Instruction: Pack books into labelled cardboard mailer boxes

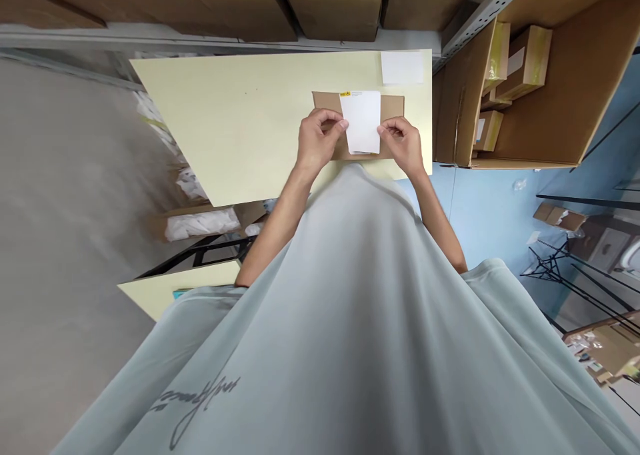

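A white label sheet (362,122) with a small yellow mark at its top left corner is held over a flat brown cardboard box (392,107). My left hand (319,135) pinches the sheet's left edge between thumb and forefinger. At the opposite edge, my right hand (403,143) grips the sheet the same way, its other fingers curled. I cannot tell whether the sheet touches the cardboard underneath. The cardboard lies near the right end of a pale yellow table (240,122).
Another white paper (402,67) lies at the table's far right corner. A large open carton (555,122) with several small taped boxes stands to the right. Cartons (330,15) line a shelf along the back. White bags (203,224) sit below the table's left side.
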Available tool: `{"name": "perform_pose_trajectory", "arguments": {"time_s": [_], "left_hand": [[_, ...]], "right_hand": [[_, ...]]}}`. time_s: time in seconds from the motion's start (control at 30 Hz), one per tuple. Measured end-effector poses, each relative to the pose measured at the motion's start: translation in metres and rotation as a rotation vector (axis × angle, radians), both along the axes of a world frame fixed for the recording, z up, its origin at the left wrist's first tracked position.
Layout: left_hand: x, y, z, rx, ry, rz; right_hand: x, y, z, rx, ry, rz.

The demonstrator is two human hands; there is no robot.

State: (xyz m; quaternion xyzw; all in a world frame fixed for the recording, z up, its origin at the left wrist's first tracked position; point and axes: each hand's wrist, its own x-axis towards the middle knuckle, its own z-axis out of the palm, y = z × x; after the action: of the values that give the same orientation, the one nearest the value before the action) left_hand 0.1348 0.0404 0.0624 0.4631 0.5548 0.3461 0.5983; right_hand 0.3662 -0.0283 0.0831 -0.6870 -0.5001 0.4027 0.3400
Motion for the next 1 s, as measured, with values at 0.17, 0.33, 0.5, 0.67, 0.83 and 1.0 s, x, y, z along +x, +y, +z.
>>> {"name": "perform_pose_trajectory", "arguments": {"time_s": [0.17, 0.33, 0.5, 0.67, 0.83, 1.0], "left_hand": [[0.001, -0.003, -0.018, -0.023, -0.003, -0.049], [0.0, -0.003, -0.031, -0.092, -0.009, -0.029], [0.0, -0.003, -0.035, -0.1, -0.037, -0.014], [0.0, -0.003, -0.04, -0.051, -0.019, -0.049], [0.002, -0.002, -0.041, -0.057, 0.007, -0.062], [0.004, -0.003, -0.036, -0.099, -0.025, -0.019]], "right_hand": [[0.004, 0.002, -0.011, -0.05, -0.066, 0.045], [0.005, 0.002, -0.027, -0.104, -0.108, 0.06], [0.006, 0.001, -0.043, -0.038, -0.074, 0.056], [0.005, 0.001, -0.048, -0.069, -0.089, 0.047], [0.004, 0.002, -0.044, -0.08, -0.091, 0.035], [0.004, 0.001, -0.044, -0.089, -0.074, 0.021]]}}
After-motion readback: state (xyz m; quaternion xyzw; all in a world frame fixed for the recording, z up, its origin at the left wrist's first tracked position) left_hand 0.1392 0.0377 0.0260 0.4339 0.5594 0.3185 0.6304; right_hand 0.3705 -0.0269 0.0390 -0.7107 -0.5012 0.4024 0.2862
